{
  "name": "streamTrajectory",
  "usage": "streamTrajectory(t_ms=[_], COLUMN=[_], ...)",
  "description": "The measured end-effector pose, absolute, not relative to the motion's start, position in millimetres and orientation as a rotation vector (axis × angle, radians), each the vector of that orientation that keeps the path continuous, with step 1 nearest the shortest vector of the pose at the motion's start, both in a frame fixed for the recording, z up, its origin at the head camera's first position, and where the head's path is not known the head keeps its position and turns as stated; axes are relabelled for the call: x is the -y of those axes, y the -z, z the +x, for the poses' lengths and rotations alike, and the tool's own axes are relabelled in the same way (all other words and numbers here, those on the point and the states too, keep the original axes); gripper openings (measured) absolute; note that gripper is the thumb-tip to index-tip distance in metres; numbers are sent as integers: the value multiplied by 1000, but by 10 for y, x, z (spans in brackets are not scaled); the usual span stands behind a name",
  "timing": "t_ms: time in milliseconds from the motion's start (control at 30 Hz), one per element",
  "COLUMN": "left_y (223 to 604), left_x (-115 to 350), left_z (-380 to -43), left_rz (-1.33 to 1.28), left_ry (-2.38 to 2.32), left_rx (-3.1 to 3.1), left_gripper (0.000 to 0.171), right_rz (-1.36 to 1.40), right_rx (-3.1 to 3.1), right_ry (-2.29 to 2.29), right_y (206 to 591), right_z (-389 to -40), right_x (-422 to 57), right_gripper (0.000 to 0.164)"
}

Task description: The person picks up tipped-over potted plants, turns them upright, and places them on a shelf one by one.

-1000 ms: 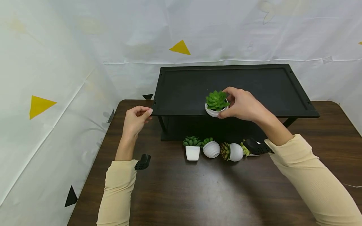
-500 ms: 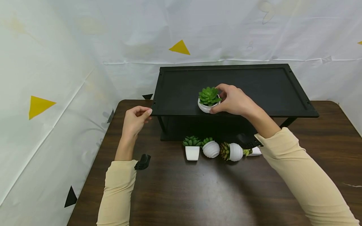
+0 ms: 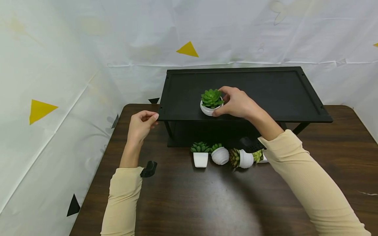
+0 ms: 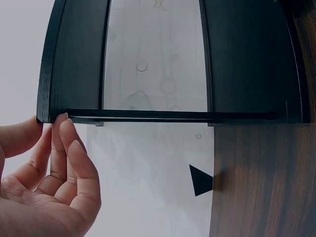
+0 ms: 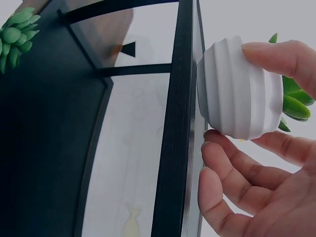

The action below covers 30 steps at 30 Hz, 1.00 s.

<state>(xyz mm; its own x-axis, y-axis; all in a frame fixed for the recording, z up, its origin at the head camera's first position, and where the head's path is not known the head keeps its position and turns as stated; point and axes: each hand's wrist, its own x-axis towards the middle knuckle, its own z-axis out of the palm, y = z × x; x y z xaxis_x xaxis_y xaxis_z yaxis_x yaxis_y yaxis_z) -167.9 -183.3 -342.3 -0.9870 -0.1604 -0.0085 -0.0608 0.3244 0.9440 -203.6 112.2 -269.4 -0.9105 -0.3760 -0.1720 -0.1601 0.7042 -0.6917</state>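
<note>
A potted succulent (image 3: pixel 212 99) with bright green leaves and a ridged white pot (image 5: pixel 242 91) is at the front of the black shelf's top board (image 3: pixel 260 91). My right hand (image 3: pixel 236 102) grips that pot from its right side, thumb in front and fingers behind. In the right wrist view the pot's base is right at the board's surface. My left hand (image 3: pixel 141 126) pinches the board's front left corner between thumb and fingers, which the left wrist view shows from the side (image 4: pixel 64 168).
On the brown table (image 3: pixel 183 203) before the shelf, an upright succulent in a square white pot (image 3: pixel 200 160) heads a row. Beside it lie a tipped round pot (image 3: pixel 220 156), another pot on its side (image 3: pixel 246 159) and a yellow-green succulent (image 3: pixel 258 156). White sheeting (image 3: pixel 141 39) stands behind.
My right hand has carried the potted succulent leftward and slightly back over the board's front part. The left hand has stayed at the corner.
</note>
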Motion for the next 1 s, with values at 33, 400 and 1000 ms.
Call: streamTrajectory(t_ms=[33,400,1000], left_y=[3424,3424,3420], left_x=[1833,1839,1845], left_z=[-1679,-1685,-1689], left_rz=[209,212,206], left_ry=[1765,1778,1784], left_rx=[2487,2489,2485], left_gripper=[21,21,21], right_rz=[-420,-417,-415], right_rx=[-2611,-2618,-2557], right_ry=[1018,1015,1039], right_y=[2696,2734,2736], right_z=[-2042,-2101,-2164], right_x=[-1117,-1094,-928], right_gripper=[80,78,82])
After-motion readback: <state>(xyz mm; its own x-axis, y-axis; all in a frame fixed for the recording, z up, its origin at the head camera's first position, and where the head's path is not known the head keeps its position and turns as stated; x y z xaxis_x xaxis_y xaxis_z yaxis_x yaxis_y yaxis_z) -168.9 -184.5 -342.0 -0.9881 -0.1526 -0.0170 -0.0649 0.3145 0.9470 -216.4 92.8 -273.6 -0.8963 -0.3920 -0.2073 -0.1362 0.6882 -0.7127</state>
